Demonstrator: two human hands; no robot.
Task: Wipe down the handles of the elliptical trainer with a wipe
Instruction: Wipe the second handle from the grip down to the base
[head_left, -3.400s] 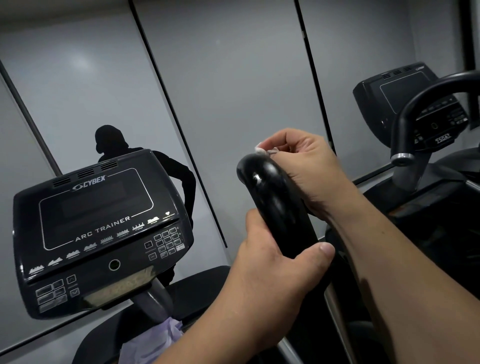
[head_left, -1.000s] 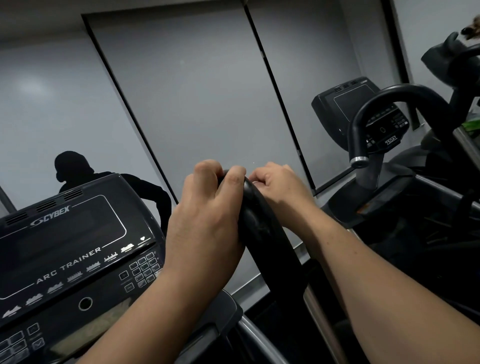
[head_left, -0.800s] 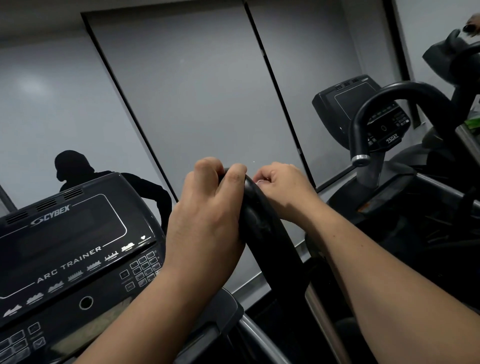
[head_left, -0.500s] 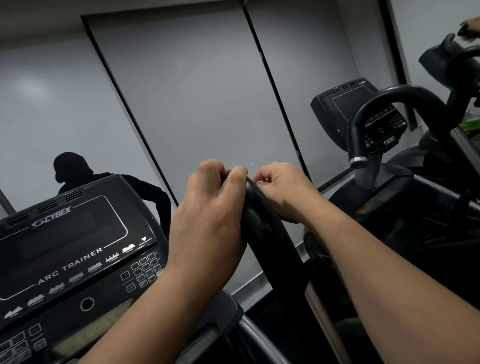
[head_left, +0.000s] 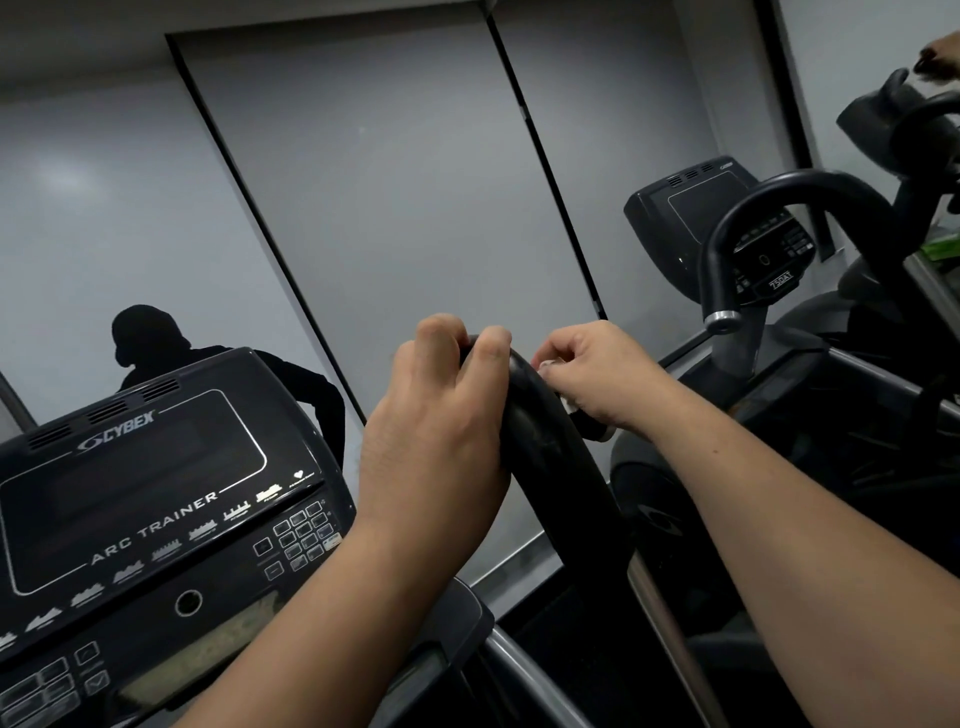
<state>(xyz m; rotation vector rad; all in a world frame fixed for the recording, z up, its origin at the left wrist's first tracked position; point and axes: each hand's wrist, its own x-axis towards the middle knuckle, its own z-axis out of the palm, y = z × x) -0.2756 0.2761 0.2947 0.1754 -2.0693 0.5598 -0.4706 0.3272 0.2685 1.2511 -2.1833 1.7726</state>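
Note:
A thick black handle (head_left: 558, 467) of the elliptical trainer rises up the middle of the head view. My left hand (head_left: 441, 426) grips its top from the left, fingers curled over the tip. On the handle's right side my right hand (head_left: 597, 379) pinches a small white wipe (head_left: 553, 370) and holds it against the handle just below the tip. Most of the wipe is hidden inside my fingers.
The trainer's black console (head_left: 150, 519) sits at lower left. A second curved black handle (head_left: 789, 218) and another console (head_left: 711, 213) stand at right. A mirrored wall lies behind. Another person's hand (head_left: 940, 57) shows at the top right corner.
My left hand has climbed from the handle's middle to its top. My right hand with the wipe has slipped from the tip to the right side just below it.

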